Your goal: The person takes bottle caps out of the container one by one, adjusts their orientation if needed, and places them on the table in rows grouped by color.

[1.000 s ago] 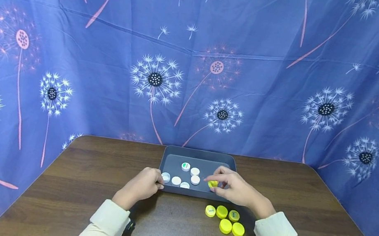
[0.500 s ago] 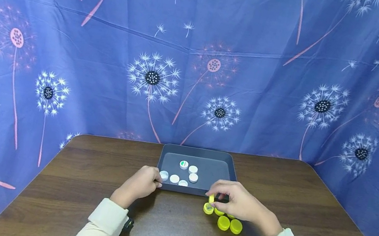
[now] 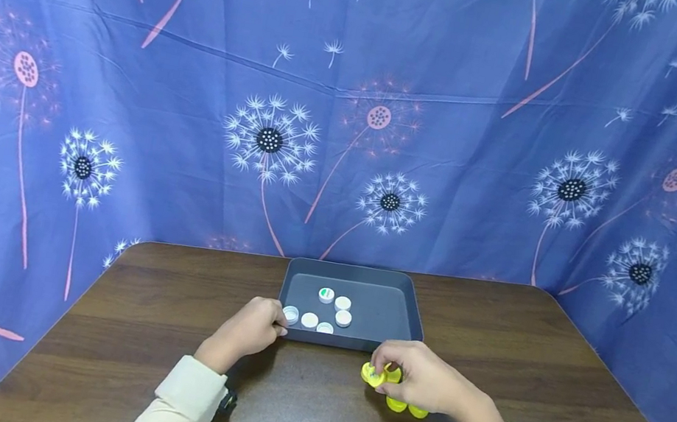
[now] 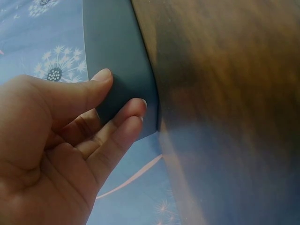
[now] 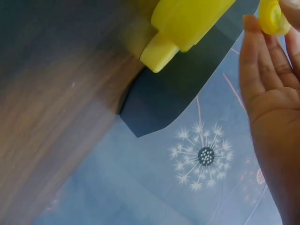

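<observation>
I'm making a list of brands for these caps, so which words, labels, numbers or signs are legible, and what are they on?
Nothing can be read as text in any view.
White cap with green print, in the tray: print too small to read.
Yellow cap with a dark mark, at the right hand: partly covered and too small to read.

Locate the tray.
In the head view, the tray sits slightly right of centre at the far edge of the table, left hand at its near left corner, yellow caps in front.
</observation>
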`<state>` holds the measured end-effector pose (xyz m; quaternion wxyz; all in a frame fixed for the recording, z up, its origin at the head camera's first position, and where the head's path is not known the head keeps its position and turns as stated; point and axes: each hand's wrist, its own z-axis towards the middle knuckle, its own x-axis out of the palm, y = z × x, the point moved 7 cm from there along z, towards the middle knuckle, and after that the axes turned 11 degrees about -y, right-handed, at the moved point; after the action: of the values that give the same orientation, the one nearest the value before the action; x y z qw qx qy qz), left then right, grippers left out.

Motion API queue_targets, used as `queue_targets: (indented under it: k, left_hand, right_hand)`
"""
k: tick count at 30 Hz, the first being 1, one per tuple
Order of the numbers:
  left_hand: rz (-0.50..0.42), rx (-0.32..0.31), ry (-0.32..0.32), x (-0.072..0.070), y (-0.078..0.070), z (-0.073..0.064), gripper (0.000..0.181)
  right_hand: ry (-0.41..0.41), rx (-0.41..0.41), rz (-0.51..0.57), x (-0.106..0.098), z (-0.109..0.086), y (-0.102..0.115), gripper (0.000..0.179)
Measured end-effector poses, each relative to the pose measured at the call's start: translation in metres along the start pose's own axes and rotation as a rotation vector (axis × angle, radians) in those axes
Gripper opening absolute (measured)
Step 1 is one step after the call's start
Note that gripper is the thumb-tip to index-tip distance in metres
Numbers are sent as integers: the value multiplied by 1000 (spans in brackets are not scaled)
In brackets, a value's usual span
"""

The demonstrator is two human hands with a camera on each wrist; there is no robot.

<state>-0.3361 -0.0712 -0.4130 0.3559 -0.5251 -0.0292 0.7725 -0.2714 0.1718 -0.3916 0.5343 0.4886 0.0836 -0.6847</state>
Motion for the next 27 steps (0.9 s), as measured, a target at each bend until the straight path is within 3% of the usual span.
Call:
queue_targets:
  k: [8, 27]
  left_hand:
    - [1, 19, -14, -1, 0, 0, 7]
    - [-11, 4, -4, -2, -1, 1, 6]
  right_hand:
    - [72, -54, -17, 12, -1, 8, 29]
    - [191, -1, -33, 23, -5, 5, 26]
